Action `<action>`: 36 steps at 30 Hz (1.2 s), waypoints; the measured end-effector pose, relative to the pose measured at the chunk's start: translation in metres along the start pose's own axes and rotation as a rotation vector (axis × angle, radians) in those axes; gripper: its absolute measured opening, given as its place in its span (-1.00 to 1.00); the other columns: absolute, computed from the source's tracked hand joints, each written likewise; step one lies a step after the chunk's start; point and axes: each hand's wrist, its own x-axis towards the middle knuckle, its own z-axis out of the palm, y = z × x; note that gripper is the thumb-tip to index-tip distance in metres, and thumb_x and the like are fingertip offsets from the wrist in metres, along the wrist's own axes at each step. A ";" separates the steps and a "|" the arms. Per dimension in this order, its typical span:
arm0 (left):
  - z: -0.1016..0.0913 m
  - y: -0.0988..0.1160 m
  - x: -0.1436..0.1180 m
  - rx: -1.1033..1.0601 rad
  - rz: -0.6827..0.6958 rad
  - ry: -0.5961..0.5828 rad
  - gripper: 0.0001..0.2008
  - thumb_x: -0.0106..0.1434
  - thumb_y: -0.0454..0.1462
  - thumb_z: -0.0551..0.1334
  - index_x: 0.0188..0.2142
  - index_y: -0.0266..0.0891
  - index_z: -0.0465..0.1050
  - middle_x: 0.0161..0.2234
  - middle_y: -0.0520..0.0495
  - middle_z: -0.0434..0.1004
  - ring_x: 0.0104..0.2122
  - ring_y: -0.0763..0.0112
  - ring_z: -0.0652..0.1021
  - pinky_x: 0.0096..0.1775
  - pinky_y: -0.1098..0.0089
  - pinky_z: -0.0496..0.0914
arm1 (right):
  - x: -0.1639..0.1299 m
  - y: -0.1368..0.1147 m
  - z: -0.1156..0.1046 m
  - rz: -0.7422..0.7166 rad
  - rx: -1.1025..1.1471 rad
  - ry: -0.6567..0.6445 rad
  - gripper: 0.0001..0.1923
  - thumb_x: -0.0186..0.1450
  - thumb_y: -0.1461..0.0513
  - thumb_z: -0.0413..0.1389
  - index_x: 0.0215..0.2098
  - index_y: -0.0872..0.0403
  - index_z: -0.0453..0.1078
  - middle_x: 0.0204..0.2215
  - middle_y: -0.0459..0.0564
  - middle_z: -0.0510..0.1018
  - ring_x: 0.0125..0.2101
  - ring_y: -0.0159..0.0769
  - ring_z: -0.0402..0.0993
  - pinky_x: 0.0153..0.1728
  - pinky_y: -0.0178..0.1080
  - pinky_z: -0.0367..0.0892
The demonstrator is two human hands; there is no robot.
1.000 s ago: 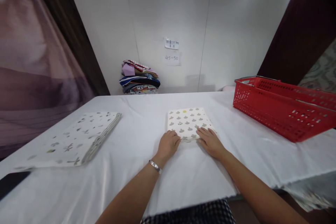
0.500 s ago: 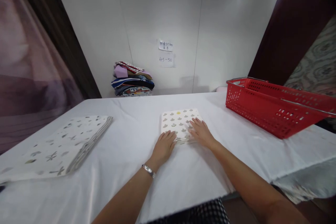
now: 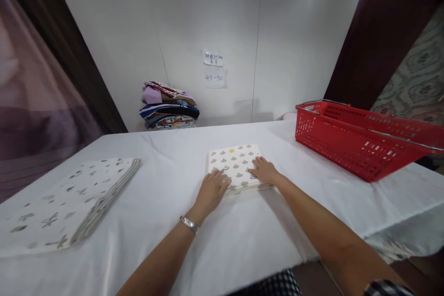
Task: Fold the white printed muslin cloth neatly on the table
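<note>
A folded white cloth [image 3: 239, 162] with grey prints and one yellow mark lies flat on the white-covered table, in the middle of the head view. My left hand [image 3: 213, 190] rests on its near left corner, fingers spread and flat. On the cloth's right side lies my right hand [image 3: 264, 171], also flat with its fingers apart. Neither hand grips anything. Farther left is a larger folded cloth [image 3: 79, 199], white with grey and dark leaf-like prints, its layered edge facing right.
A red plastic basket [image 3: 350, 143] with metal handles stands at the table's right side. Behind the table's far edge rises a stack of folded fabrics [image 3: 169, 105]. Two paper notes [image 3: 214, 69] are stuck on the wall. The white tablecloth [image 3: 163, 166] hangs over the near edge.
My right hand has slid slightly down and outward along the folded cloth's right side. My left hand stays on the near left corner. The view has shifted a little.
</note>
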 end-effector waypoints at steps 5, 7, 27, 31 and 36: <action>0.009 -0.001 0.030 0.094 -0.203 -0.067 -0.51 0.28 -0.07 0.05 0.14 -0.23 0.24 0.27 -0.21 0.02 0.26 0.08 0.02 0.17 -0.01 0.04 | 0.025 -0.027 -0.019 0.081 -0.048 -0.089 -0.37 0.32 -0.03 -0.16 0.24 0.12 0.04 0.30 0.17 -0.06 0.28 -0.06 -0.27 0.17 0.05 -0.22; 0.014 -0.001 0.031 0.107 -0.256 -0.132 -0.49 0.29 -0.06 0.02 0.17 -0.23 0.19 0.28 -0.20 -0.04 0.27 0.09 -0.03 0.16 -0.02 0.04 | 0.033 -0.029 -0.017 0.042 -0.051 -0.104 -0.34 0.32 -0.04 -0.18 0.27 0.14 -0.03 0.31 0.14 -0.11 0.29 -0.12 -0.30 0.19 -0.03 -0.23; 0.020 0.000 0.025 0.080 -0.281 -0.177 -0.45 0.30 -0.04 -0.08 0.22 -0.19 0.10 0.31 -0.11 -0.14 0.29 0.15 -0.12 0.16 -0.01 0.04 | 0.056 0.035 -0.029 0.483 0.193 0.121 -0.75 0.28 0.21 -0.04 -0.24 0.08 0.45 -0.22 0.01 0.56 -0.20 -0.26 0.43 -0.23 -0.31 0.24; 0.020 0.001 0.025 0.084 -0.276 -0.176 -0.45 0.30 -0.05 -0.08 0.22 -0.21 0.11 0.31 -0.11 -0.13 0.29 0.15 -0.11 0.15 -0.01 0.06 | 0.057 0.032 -0.024 0.534 0.182 0.100 -0.77 0.22 0.09 0.05 -0.37 0.07 0.43 -0.38 -0.03 0.56 -0.36 -0.31 0.44 -0.43 -0.36 0.20; 0.021 0.000 0.025 0.087 -0.286 -0.179 -0.46 0.30 -0.05 -0.08 0.21 -0.18 0.11 0.31 -0.09 -0.13 0.29 0.16 -0.11 0.15 0.00 0.07 | 0.060 0.026 -0.019 0.585 0.168 0.081 -0.80 0.18 0.09 0.10 -0.40 0.07 0.39 -0.46 -0.03 0.52 -0.47 -0.33 0.41 -0.55 -0.36 0.12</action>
